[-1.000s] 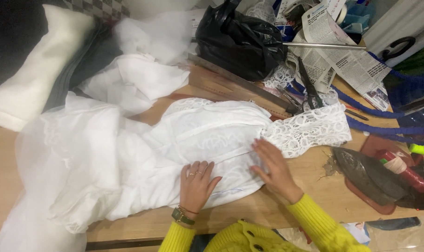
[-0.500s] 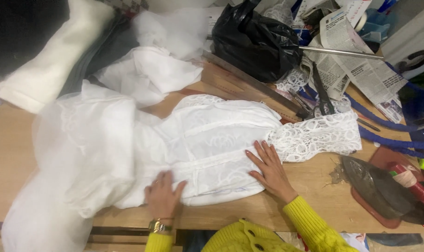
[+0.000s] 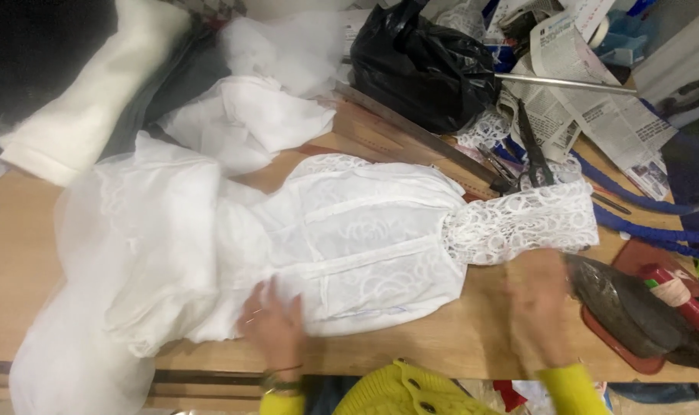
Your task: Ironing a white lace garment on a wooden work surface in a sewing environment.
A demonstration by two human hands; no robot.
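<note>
A white lace dress (image 3: 349, 246) lies flat across a wooden table (image 3: 472, 346), its gauzy skirt spread to the left and a lace sleeve (image 3: 522, 223) reaching right. My left hand (image 3: 274, 327) rests flat on the lower edge of the dress near the waist, fingers spread. My right hand (image 3: 537, 307) is blurred over the bare wood just below the lace sleeve, fingers apart, holding nothing. It is close to a dark clothes iron (image 3: 626, 307). Both wrists wear yellow knit sleeves.
A black plastic bag (image 3: 422, 65), newspapers (image 3: 587, 107), scissors (image 3: 530, 150) and a long metal ruler (image 3: 418, 134) crowd the far right. Loose white fabric (image 3: 249, 119) and a cream roll (image 3: 80, 115) lie at the back left. Blue cord (image 3: 649, 223) runs at the right.
My right hand left the dress bodice and swung right, over the wood toward the iron. My left hand stays on the dress's near edge.
</note>
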